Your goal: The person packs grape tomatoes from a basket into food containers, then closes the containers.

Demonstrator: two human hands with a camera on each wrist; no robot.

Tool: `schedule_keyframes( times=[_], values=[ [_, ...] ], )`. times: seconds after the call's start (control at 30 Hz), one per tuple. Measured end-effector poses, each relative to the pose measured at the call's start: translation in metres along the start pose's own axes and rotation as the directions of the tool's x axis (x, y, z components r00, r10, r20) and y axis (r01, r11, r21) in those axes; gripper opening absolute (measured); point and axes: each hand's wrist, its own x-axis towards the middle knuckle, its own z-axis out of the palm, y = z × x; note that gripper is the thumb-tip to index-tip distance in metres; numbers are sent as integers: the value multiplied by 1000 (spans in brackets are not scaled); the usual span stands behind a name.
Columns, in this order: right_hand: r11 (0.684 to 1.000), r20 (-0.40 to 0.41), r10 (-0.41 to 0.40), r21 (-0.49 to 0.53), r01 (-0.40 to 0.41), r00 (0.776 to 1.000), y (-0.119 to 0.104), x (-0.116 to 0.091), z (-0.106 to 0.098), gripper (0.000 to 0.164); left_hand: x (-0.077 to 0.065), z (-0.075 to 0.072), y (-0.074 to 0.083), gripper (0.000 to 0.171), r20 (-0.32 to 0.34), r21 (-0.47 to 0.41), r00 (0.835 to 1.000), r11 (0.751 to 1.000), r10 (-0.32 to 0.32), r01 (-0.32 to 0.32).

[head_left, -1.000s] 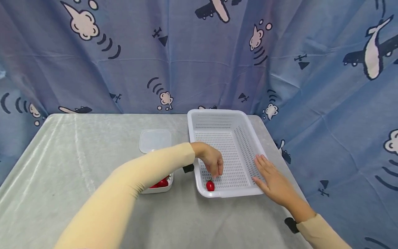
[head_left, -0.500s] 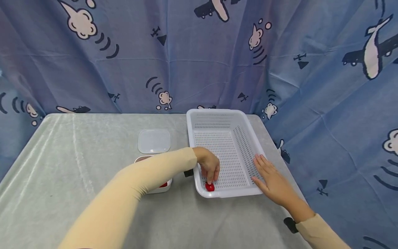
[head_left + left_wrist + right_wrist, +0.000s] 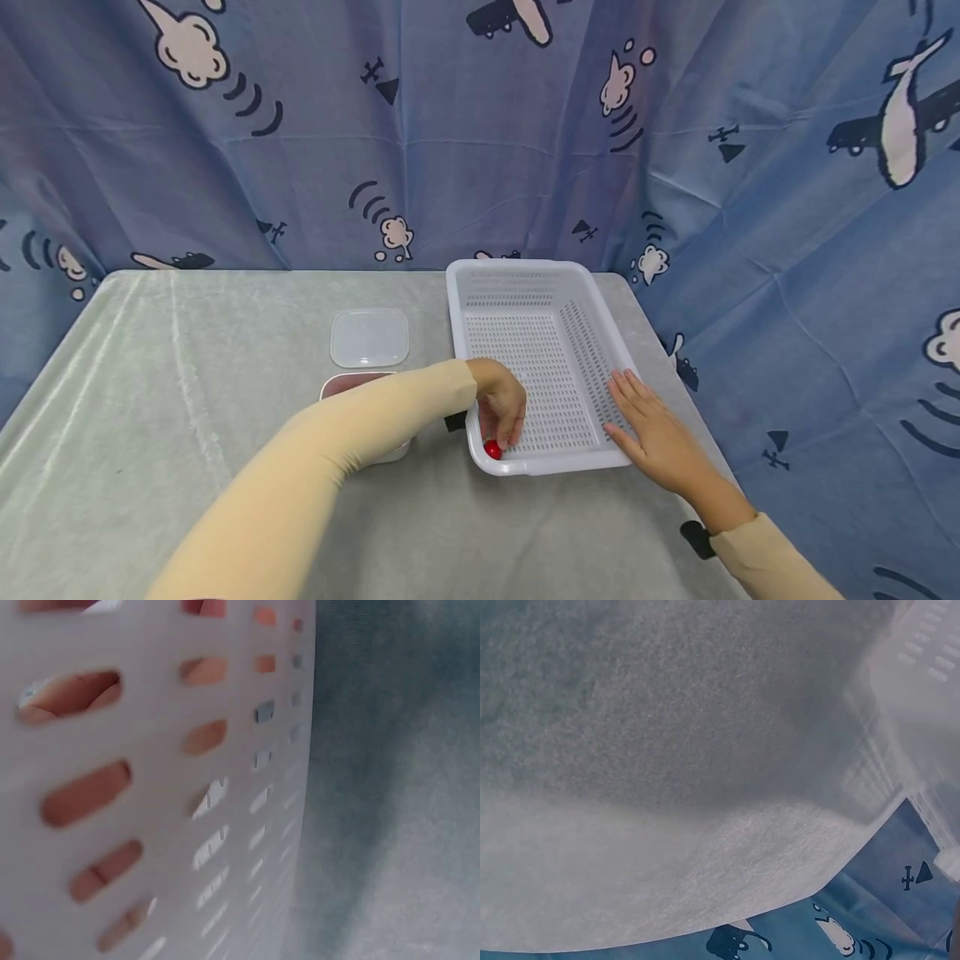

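Note:
In the head view, my left hand (image 3: 501, 406) reaches down inside a white perforated basket (image 3: 532, 465), at its near left corner. Its fingers curl down and pinch a red cherry tomato (image 3: 492, 450), partly covered by the fingertips. Through slots in the basket wall (image 3: 157, 772), the left wrist view shows parts of the fingers. My right hand (image 3: 660, 437) rests with straight fingers on the basket's right rim. The right wrist view catches only the tablecloth, the curtain and a side of the basket (image 3: 922, 705).
Left of the basket, a white-rimmed container (image 3: 352, 382) is mostly hidden under my left sleeve (image 3: 330, 442). Behind it lies a clear flat lid (image 3: 370, 337). A grey cloth covers the table (image 3: 225, 358), and a blue patterned curtain (image 3: 315, 167) hangs at its back and right edges.
My left hand has lowered onto the cherry tomato and taken hold of it, and the tomato has shifted slightly left. The right hand keeps its place on the rim.

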Motion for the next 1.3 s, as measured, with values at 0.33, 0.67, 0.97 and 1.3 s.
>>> schedule_keyframes(
  times=[0.33,0.67,0.97,1.3],
  values=[
    [1000,2,-7,14,7,1000,-1,2,-2,70,1,-3,-2,11,24,-43,999,999,-23,24],
    [1000,-5,-20,6,20,1000,1,4,0,70,2,-5,-3,10,74,-86,995,993,-70,76],
    [1000,-11,-13,12,13,1000,0,5,2,70,-1,-4,-4,6,91,-81,995,996,-33,41],
    [1000,-32,-29,6,30,999,0,2,2,69,-18,-11,-7,13,-123,-155,971,963,204,-222]
  ],
)
